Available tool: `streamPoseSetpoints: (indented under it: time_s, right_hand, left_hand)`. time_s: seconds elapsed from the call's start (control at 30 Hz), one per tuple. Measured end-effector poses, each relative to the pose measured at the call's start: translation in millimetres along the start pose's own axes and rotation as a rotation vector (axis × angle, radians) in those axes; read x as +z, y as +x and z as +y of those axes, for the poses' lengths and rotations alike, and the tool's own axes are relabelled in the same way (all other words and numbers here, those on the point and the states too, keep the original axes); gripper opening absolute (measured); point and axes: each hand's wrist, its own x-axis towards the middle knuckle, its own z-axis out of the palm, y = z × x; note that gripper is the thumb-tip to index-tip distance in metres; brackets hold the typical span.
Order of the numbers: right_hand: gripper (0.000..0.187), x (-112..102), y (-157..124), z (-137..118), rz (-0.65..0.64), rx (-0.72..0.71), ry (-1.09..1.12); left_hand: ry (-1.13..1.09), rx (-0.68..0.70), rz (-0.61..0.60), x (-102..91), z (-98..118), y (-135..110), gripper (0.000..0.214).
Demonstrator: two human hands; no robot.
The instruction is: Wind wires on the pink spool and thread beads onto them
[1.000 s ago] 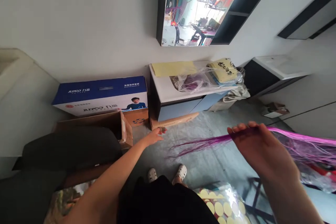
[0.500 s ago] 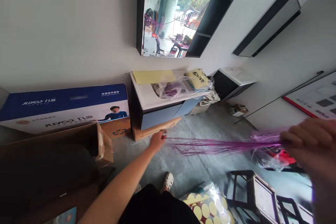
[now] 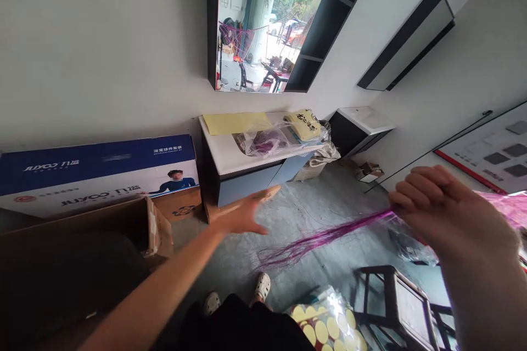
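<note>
My right hand (image 3: 447, 214) is closed on a bundle of thin purple tinsel strands (image 3: 325, 238), which trail down and left from my fingers toward the floor. More pink strands spread out behind my wrist at the right edge. My left hand (image 3: 245, 214) reaches forward over the floor with its fingers stretched out and nothing in them. It hangs a little above and to the left of the loose strand ends, apart from them. My white shoes (image 3: 262, 287) show below on the grey floor.
A blue-fronted vanity cabinet (image 3: 247, 173) with plastic bags and yellow paper on it stands against the wall under a mirror (image 3: 263, 27). A blue printed box (image 3: 99, 173) and open cardboard boxes (image 3: 123, 219) lie left. A dark stool (image 3: 395, 296) and a dotted packet (image 3: 329, 326) stand lower right.
My left hand has let go of the strand ends and opened flat. The strands now droop toward the floor. My right hand has come back left and nearer the middle.
</note>
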Motion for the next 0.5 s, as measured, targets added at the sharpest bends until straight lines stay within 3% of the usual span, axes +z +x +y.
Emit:
streamPoseSetpoints:
  time_s: [0.07, 0.1, 0.17, 0.2, 0.27, 0.33, 0.43, 0.5]
  right_hand:
    - [0.03, 9.7, -5.3, 2.7, -0.001, 0.013, -0.008]
    - [0.03, 13.3, -6.8, 1.3, 0.005, 0.002, -0.007]
    - [0.031, 17.5, -7.8, -6.5, 0.029, -0.044, 0.005]
    - [0.032, 17.7, -7.3, -12.5, 0.048, -0.079, 0.014]
    - [0.034, 13.0, -4.1, -27.3, 0.083, -0.154, 0.024]
    - [0.033, 1.9, 2.3, -43.1, 0.07, -0.232, 0.03]
    - [0.029, -20.6, 16.8, -62.5, -0.025, -0.283, 0.047]
    - [0.027, -33.9, 27.2, -70.3, -0.083, -0.288, 0.021]
  left_hand:
    - [-0.085, 0.256, -0.134, 28.9, 41.8, 17.4, 0.09]
    - [-0.13, 0.368, -0.162, 42.5, 55.8, 22.3, 0.081]
    - [-0.067, 0.316, -0.168, 64.7, 63.5, 24.7, 0.037]
    - [-0.027, 0.262, -0.144, 72.5, 56.2, 22.7, 0.023]
    - [0.054, 0.148, -0.116, 80.8, 22.4, 14.5, 0.018]
    - [0.156, 0.033, -0.141, 81.0, -26.6, 1.8, 0.023]
    - [0.314, -0.133, -0.2, 72.5, -99.8, -23.7, 0.018]
    - [0.398, -0.222, -0.239, 63.4, -136.6, -44.1, 0.012]
